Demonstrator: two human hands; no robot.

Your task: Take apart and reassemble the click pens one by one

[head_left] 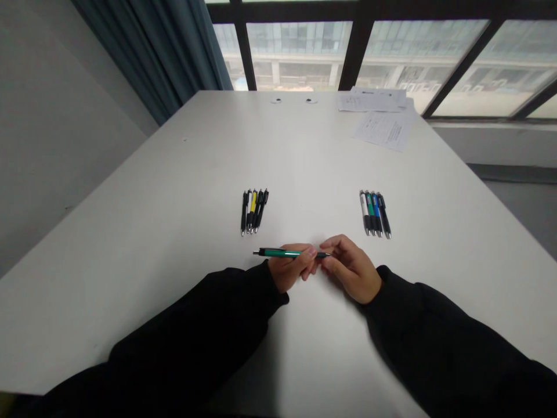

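Both hands hold one green pen level above the white table, its clip end pointing left. My left hand pinches the barrel near the middle. My right hand grips the dark tip end with closed fingers. Beyond my left hand lies a row of several pens, black and yellow. Beyond my right hand lies another row of several pens, white, green, blue and black.
Printed paper sheets lie at the table's far right corner. Two small round caps sit in the tabletop near the far edge. A window runs behind the table, with a dark curtain at the left.
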